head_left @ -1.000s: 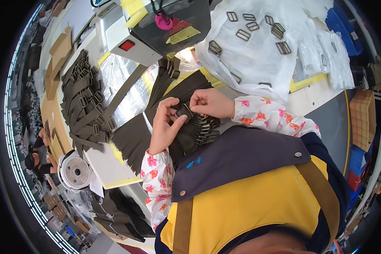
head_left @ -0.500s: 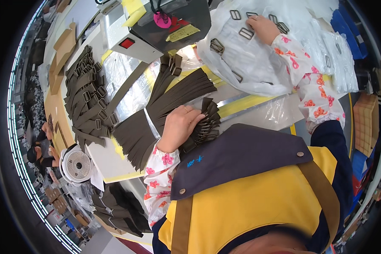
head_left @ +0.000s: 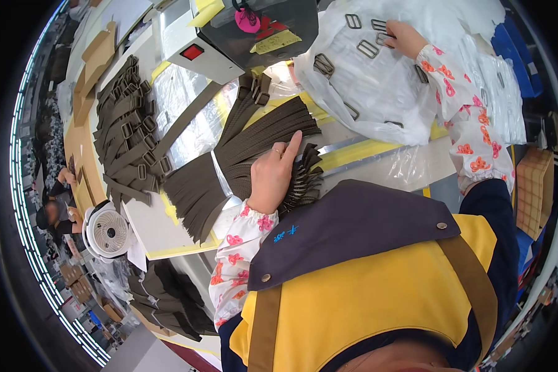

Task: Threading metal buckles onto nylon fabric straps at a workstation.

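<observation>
My left hand (head_left: 273, 177) rests on dark olive webbing straps (head_left: 263, 139), index finger stretched out over them. Its other fingers are curled and partly hidden. A white band (head_left: 223, 173) wraps the bundle. Just beside that hand, a fanned stack of strap ends (head_left: 304, 183) lies against my apron. My right hand (head_left: 408, 40) is at the far right, over a white plastic bag (head_left: 378, 93). Its fingertips are closed on a dark metal slide buckle (head_left: 384, 40), partly covered by them. Several more buckles, such as one slide buckle (head_left: 367, 49), lie spread on the bag.
Straps with buckles fitted (head_left: 133, 130) are heaped at the left. A dark machine (head_left: 260, 31) with a red switch stands at the back. A white fan (head_left: 110, 232) sits by the table's left edge. Clear plastic packs (head_left: 493, 80) and a blue bin (head_left: 516, 56) are at the right.
My left hand has shifted from the fanned strap ends, and its index finger is now extended over the bundle. My right hand has moved slightly right across the bag to another buckle.
</observation>
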A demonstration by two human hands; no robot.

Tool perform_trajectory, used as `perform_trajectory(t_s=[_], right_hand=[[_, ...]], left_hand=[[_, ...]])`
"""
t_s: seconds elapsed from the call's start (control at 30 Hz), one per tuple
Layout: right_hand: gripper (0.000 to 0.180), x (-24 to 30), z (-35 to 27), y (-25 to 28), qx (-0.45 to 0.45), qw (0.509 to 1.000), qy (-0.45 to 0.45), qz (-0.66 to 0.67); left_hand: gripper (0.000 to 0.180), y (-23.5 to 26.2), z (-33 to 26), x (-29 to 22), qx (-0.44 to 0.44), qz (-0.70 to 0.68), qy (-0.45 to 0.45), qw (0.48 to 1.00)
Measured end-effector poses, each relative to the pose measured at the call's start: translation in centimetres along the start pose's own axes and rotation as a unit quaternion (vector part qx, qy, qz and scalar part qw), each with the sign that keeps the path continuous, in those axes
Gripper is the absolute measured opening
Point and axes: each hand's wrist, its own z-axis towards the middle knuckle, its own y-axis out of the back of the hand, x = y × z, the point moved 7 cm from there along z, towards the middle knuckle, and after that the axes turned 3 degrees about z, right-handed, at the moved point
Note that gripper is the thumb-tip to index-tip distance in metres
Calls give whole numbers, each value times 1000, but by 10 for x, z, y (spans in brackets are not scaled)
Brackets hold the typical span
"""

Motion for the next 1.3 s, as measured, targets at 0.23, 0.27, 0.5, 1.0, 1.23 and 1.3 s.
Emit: perform_trajectory(t_s=[0.23, 0.27, 0.5, 1.0, 1.23, 1.3], right_hand=[[11, 50, -49, 28, -110, 975, 3, 195], [11, 68, -58, 27, -109, 974, 6, 197], [14, 175, -122, -68, 49, 766, -83, 636], [15, 180, -130, -86, -2, 709, -143, 690], [15, 211, -122, -67, 51, 690, -147, 707], [14, 226, -115, -69, 79, 701, -109, 700]], left_hand=[[46, 2, 2, 1, -40, 3, 7, 999], [46, 2, 2, 2, -39, 6, 7, 999], [44, 1, 12, 1, -9, 40, -3, 999], [14, 2, 18, -3, 17, 8, -35, 999], [10, 9, 13, 42, -34, -353, 133, 925], [11, 9, 8, 44, -36, -386, 146, 910]])
